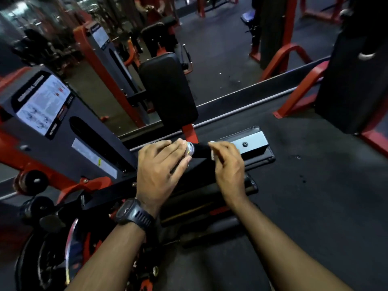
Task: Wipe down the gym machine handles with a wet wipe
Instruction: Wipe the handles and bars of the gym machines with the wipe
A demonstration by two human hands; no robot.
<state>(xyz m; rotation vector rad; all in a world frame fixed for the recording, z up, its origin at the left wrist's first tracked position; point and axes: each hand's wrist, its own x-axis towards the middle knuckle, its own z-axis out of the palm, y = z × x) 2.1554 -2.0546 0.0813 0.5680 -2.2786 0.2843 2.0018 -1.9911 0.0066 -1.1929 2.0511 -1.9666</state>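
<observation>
A black machine handle (201, 151) with a silver end cap (189, 149) runs sideways between my hands at the centre of the head view. My left hand (161, 164), a dark watch on its wrist, curls its fingers round the capped end. My right hand (227, 166) grips the handle's other end through a white wet wipe (213, 153), of which only small edges show above and below the fingers.
The red and black gym machine (63, 131) with its instruction placard stands at left, a black back pad (168, 89) behind the handle. A mirror wall runs across the back. A grey metal floor plate (249, 141) lies to the right, red frames (298, 95) beyond.
</observation>
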